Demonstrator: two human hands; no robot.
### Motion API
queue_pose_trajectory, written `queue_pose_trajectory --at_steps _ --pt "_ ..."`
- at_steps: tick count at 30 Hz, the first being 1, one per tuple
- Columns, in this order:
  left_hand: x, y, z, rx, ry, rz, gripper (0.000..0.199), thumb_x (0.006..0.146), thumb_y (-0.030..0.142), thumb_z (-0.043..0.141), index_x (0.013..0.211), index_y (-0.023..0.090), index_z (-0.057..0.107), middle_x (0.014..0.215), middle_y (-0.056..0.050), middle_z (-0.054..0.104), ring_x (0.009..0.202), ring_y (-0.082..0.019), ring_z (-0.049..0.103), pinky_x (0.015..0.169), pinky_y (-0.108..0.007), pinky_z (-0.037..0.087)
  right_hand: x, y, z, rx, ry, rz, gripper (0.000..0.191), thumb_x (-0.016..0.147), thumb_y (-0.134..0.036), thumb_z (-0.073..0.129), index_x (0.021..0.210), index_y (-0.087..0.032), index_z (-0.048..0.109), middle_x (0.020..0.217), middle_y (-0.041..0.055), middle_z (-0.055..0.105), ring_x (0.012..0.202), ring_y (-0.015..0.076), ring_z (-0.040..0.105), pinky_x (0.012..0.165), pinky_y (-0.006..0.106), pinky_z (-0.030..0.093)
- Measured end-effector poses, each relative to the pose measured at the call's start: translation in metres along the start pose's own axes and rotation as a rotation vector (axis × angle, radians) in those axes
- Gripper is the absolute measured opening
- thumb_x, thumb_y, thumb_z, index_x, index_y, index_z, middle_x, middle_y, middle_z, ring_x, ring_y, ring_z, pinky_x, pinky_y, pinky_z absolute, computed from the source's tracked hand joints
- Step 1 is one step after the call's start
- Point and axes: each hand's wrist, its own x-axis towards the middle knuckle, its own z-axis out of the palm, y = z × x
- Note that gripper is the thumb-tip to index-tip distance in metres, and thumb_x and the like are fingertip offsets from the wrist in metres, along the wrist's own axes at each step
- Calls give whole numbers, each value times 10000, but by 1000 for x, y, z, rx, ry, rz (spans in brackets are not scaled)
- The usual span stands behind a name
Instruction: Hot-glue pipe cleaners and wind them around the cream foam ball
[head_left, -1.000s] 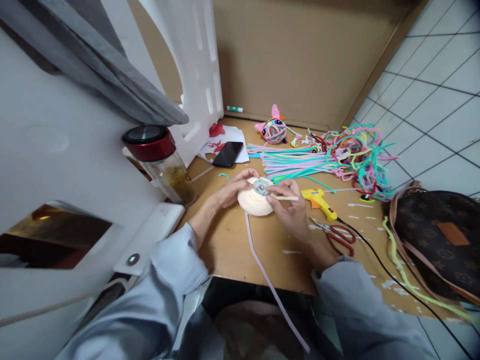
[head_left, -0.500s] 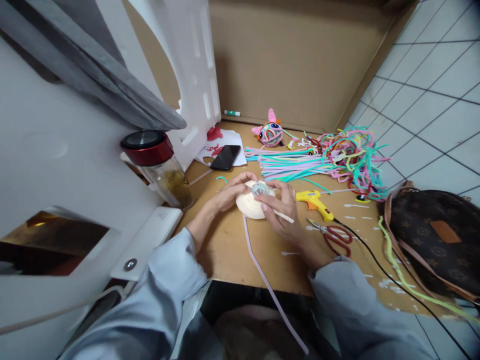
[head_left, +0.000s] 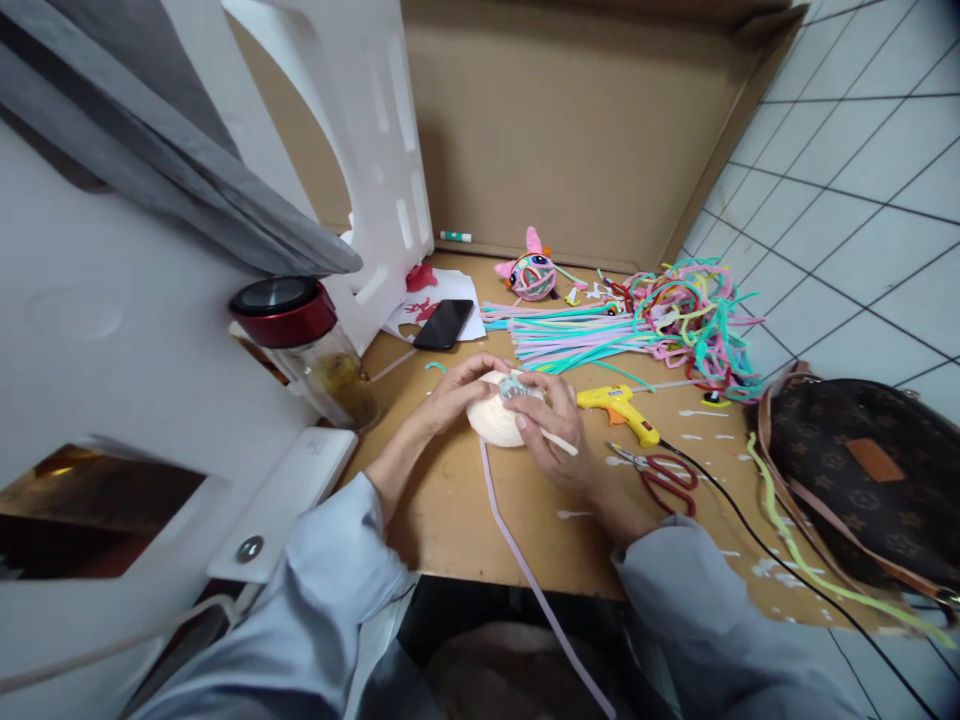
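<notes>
A cream, rounded, dome-like piece point(head_left: 491, 422) sits between my hands over the middle of the table. My left hand point(head_left: 461, 392) curls round its far left side, fingers closed on it. On the right, my right hand point(head_left: 551, 425) pinches a small pale blue, patterned piece point(head_left: 513, 387) against its top. From under the right fingers a short cream strip end point(head_left: 561, 443) sticks out. A long lilac pipe cleaner point(head_left: 517, 555) runs from beneath the cream piece toward my lap; its upper end is hidden.
To the right lie a yellow glue gun point(head_left: 619, 408), red-handled scissors point(head_left: 667, 475) and a brown bag point(head_left: 862, 470). Colourful pipe cleaners point(head_left: 577, 335), a small pink-eared figure point(head_left: 531, 275) and a phone point(head_left: 444, 324) lie behind. A red-lidded glass bottle point(head_left: 330, 370) stands left.
The whole view has shifted slightly, so things sit a little further left and lower. Both hands keep their hold on the cream piece, with only slight finger movement.
</notes>
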Motion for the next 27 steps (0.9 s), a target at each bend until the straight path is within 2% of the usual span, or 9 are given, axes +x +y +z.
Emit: queue_pose_trajectory --at_steps 7,15,20,27 --pt "0 -4 -1 -48 -2 82 324 673 296 772 932 195 605 1113 -62 722 974 -198 645 835 -292 478 2 0 -2 -17 -18 5 292 1005 -293 448 1102 -241 719 1261 111 599 1170 251 563 986 445 445" --pt "-3 3 -1 81 16 53 264 713 372 763 800 178 608 1171 -93 702 1074 -251 626 902 -338 458 3 -1 -2 13 -14 13 297 1010 -296 443 1104 -236 719 1258 110 595 1151 248 558 983 443 438" --pt "-5 4 -2 95 32 52 285 722 412 774 791 178 627 1154 -91 699 1086 -256 621 926 -343 448 3 -1 -1 54 12 3 289 1012 -284 449 1098 -222 718 1238 117 598 1155 247 562 986 439 446" --pt "-6 4 -3 177 24 78 422 785 595 730 858 183 675 1212 -108 692 1179 -288 605 993 -371 444 5 -2 -3 5 -14 48 298 1012 -308 432 1090 -235 711 1213 115 606 1144 246 576 990 447 465"
